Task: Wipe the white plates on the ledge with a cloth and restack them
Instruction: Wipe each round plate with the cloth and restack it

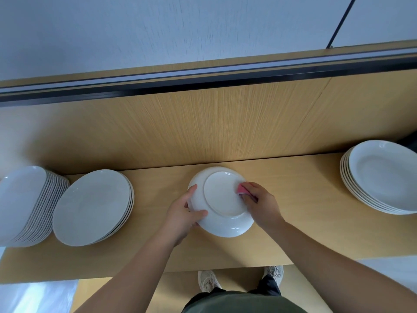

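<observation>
A white plate [222, 203] is turned bottom up over the wooden ledge [293, 199] at the centre. My left hand [181, 213] grips its left rim, thumb on the underside. My right hand [259, 203] holds a pink cloth [242, 189] against the right side of the plate's foot ring. To the left lies a low stack of flat white plates [92, 207], and a tall leaning stack of plates [27, 205] stands at the far left. Another stack of deep white plates [381, 177] sits at the right end.
A wood-grain wall panel [214, 123] rises behind the ledge, topped by a dark rail [203, 77]. Below the ledge's front edge I see my shoes [208, 281] on the floor. Bare ledge lies between the held plate and the right stack.
</observation>
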`<state>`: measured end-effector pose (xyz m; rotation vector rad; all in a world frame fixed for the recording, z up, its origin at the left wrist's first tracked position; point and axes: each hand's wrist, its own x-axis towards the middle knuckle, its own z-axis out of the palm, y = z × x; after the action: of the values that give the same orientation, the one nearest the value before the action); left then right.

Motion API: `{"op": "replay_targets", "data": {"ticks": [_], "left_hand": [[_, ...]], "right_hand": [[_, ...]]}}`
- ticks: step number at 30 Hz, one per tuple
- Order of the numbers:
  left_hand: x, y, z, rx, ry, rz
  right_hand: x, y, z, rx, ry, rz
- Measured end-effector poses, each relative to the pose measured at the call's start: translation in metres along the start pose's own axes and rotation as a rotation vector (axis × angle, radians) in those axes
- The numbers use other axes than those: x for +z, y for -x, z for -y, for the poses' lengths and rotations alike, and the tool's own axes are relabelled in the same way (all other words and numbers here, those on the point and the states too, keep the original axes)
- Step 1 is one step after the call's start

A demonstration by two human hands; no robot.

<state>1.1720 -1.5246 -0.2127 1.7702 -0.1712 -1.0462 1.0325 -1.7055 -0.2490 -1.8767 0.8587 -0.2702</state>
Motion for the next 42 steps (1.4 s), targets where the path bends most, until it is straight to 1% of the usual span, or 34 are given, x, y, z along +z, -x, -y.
{"op": "replay_targets", "data": {"ticks": [4, 7, 9, 12, 13, 14, 16, 18, 19, 22, 24, 28, 31, 35, 42], "left_hand": [[0.002, 0.003, 0.001, 0.018, 0.008, -0.012], [0.002, 0.004, 0.001, 0.040, -0.011, -0.018], [0.004, 0.005, 0.000, 0.059, -0.035, -0.019], [0.006, 0.006, 0.001, 0.081, -0.079, -0.031], [0.006, 0.006, 0.002, 0.089, -0.097, -0.038], [0.007, 0.005, 0.003, 0.094, -0.110, -0.044], [0.007, 0.005, 0.003, 0.100, -0.123, -0.054], [0.007, 0.005, 0.003, 0.105, -0.133, -0.053], [0.007, 0.005, 0.002, 0.105, -0.139, -0.050], [0.009, 0.004, 0.004, 0.103, -0.162, -0.046], [0.012, 0.003, 0.004, 0.091, -0.165, -0.046], [0.012, 0.003, 0.004, 0.067, -0.155, -0.059], [0.010, 0.004, 0.005, 0.065, -0.140, -0.049], [0.010, 0.004, 0.005, 0.056, -0.134, -0.036], [0.014, 0.006, 0.004, 0.054, -0.132, -0.035]], "right_hand": [[0.008, 0.035, -0.003, 0.003, -0.078, -0.077], [0.007, 0.054, -0.004, 0.034, -0.086, -0.040], [0.000, 0.056, 0.001, 0.003, 0.006, -0.034], [-0.009, 0.042, 0.020, -0.139, 0.143, -0.055], [-0.009, 0.036, 0.028, -0.188, 0.163, -0.013], [-0.007, 0.032, 0.034, -0.218, 0.201, 0.067], [0.001, 0.028, 0.034, -0.260, 0.382, 0.239], [0.008, 0.031, 0.030, -0.240, 0.522, 0.311], [0.009, 0.032, 0.028, -0.207, 0.525, 0.303], [0.015, 0.031, 0.030, -0.154, 0.496, 0.204], [0.021, 0.024, 0.032, -0.105, 0.509, 0.212], [0.023, 0.025, 0.026, -0.171, 0.540, 0.276], [0.011, 0.027, 0.014, -0.304, 0.540, 0.199], [0.000, 0.003, 0.013, -0.235, 0.494, 0.189], [0.021, -0.030, 0.040, -0.249, 0.532, 0.147]]}}
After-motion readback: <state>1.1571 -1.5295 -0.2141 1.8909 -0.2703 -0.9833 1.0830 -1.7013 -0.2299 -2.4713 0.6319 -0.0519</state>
